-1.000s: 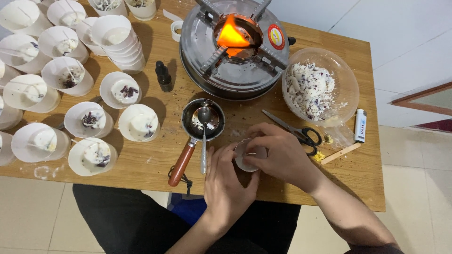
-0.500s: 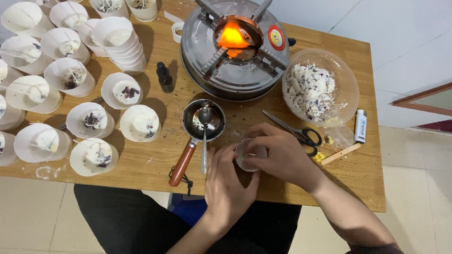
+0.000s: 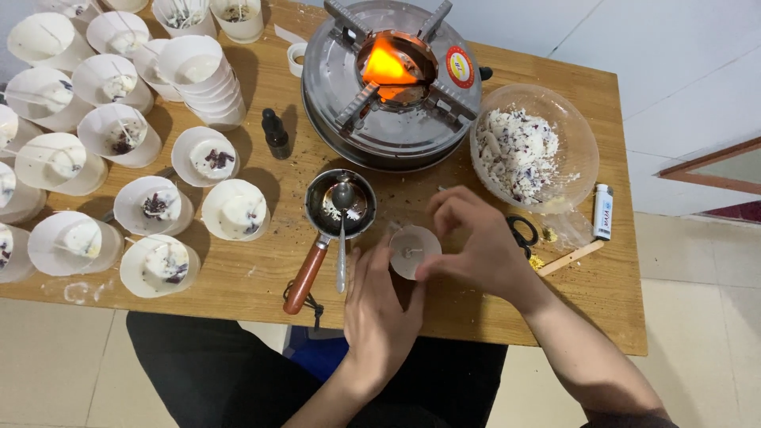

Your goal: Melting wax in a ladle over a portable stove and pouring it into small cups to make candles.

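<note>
Two hands are seen in the head view, both around one small white cup [image 3: 414, 250] at the near middle of the wooden surface [image 3: 610, 309]. The cup is held between the left hand [image 3: 379, 305], whose fingers press its near side, and the right hand [image 3: 476, 247], whose thumb and fingers curl about its right rim; a thin wick stands in its centre. The cup is judged light and thin-walled, easily squashed or tipped, so it is best taken low on its sides with a gentle pinch, leaving the wick untouched.

Just left of the cup, a small metal pot [image 3: 342, 202] with a brown handle is set down, a spoon [image 3: 342, 230] lying across it. Behind it a burner [image 3: 392, 79] is lit with an open flame, a hazard for any sleeve or cup brought close. A clear bowl [image 3: 575, 135] of white flakes stands to the right, with scissors [image 3: 521, 232] partly hidden under the right hand, a lighter [image 3: 603, 211] and a wooden stick [image 3: 569, 258]. Many filled white cups [image 3: 234, 210] and a dark dropper bottle [image 3: 276, 133] crowd the left side.
</note>
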